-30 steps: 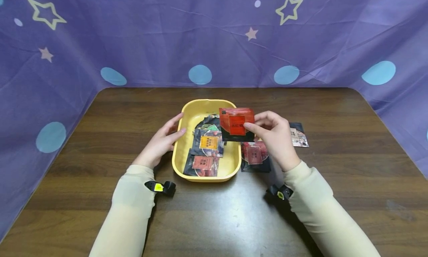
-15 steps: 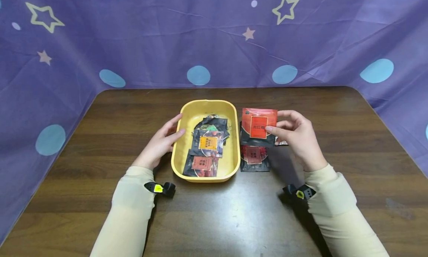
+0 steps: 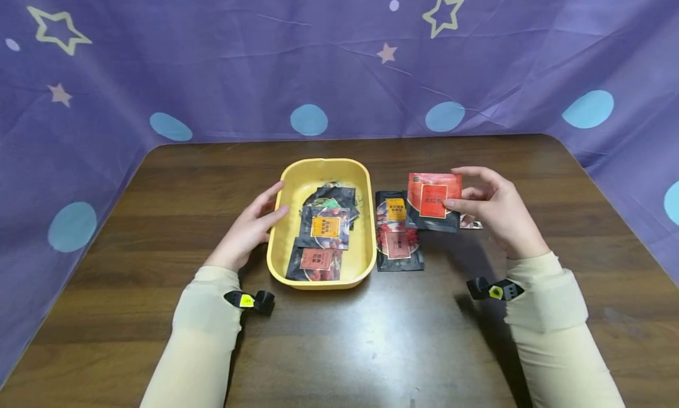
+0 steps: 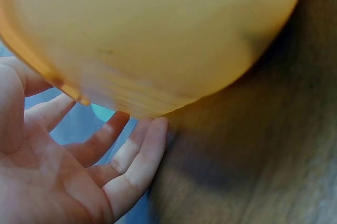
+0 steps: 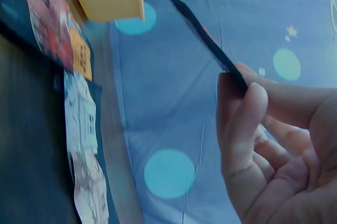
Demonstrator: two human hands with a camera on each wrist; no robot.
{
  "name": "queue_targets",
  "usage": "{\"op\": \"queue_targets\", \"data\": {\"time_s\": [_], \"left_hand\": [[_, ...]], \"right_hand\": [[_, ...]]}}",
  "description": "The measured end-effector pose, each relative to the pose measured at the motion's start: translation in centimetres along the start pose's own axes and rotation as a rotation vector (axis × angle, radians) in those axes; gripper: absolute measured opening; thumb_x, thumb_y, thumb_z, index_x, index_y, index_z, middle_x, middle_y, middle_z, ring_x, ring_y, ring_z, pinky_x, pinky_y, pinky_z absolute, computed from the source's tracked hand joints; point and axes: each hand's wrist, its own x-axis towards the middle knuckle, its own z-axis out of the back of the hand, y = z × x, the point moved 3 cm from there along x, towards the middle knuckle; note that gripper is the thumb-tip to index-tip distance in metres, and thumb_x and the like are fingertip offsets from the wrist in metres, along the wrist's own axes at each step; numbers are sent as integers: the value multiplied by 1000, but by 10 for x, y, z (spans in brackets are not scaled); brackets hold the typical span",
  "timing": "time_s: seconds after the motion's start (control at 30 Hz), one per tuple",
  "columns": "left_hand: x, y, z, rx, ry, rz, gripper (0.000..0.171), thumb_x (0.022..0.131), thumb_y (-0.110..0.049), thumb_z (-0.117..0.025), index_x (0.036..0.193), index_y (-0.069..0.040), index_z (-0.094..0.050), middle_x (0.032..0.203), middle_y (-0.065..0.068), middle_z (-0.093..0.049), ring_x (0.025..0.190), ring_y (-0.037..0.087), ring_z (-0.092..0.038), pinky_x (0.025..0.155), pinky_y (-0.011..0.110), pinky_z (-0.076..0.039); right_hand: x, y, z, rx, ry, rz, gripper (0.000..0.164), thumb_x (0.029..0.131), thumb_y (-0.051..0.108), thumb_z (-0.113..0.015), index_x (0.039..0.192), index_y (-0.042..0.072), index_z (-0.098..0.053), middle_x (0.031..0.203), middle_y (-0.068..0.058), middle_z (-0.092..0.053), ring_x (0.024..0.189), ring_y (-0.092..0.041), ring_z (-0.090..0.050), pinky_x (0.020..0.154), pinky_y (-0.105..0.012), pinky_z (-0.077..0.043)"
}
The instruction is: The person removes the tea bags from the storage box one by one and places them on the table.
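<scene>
My right hand (image 3: 490, 204) pinches a square red-and-black sachet (image 3: 434, 200) between thumb and fingers, raised above the table. In the right wrist view the sachet (image 5: 202, 33) appears nearly edge-on. My left hand (image 3: 245, 230) rests against the left side of a yellow plastic tray (image 3: 320, 285), its fingers loosely extended. The fingers (image 4: 145, 161) lie at the outer wall in the left wrist view, while the thumb tip overlaps the rim from above. Inside the tray lie several dark sachets, among them one with an orange label (image 3: 326, 226) and one with a reddish label (image 3: 316, 259).
Right of the tray, an orange-label sachet (image 3: 395, 209) and a dark-red-label sachet (image 3: 397, 245) lie on the wooden table (image 3: 371, 343). Pale sachets (image 5: 87, 121) continue that row in the right wrist view. A purple curtain (image 3: 339, 60) hangs behind.
My right hand has carried the red-and-black sachet rightward from over the tray to above the table, uncovering the orange-label sachet there. The left hand stays at the tray.
</scene>
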Motion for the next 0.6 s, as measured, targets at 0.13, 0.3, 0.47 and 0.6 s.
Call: {"op": "queue_targets", "data": {"time_s": [0.13,0.3,0.47,0.6], "left_hand": [[-1,1,1,0,-4,-5,63,103,-30,-52,158,-36,-21,157,19,-26,127,36,-46,82,31,-56],[-1,2,1,0,-7,-14,63,103,-29,-51,158,-35,-21,157,20,-26,127,36,-46,79,29,-56],[0,2,0,-4,-1,-28,63,103,-28,-51,158,-34,-21,157,20,-26,127,36,-46,79,29,-56],[1,2,0,-6,2,-37,63,103,-27,-51,158,-34,-21,155,21,-27,125,35,-47,79,29,-57]], "right_hand": [[3,-6,10,-84,19,-43,50,85,0,-75,125,23,-55,77,6,-70,60,-9,-60,53,-26,-55],[5,-14,17,-168,75,-90,49,87,0,-73,130,7,-50,78,7,-69,63,-8,-61,55,-29,-57],[7,-23,20,-199,148,-135,52,87,-5,-69,131,-5,-42,76,7,-67,66,-7,-61,56,-29,-57],[8,-31,19,-232,200,-162,51,85,-4,-70,128,-4,-43,75,5,-66,67,-8,-61,57,-29,-56]]}}
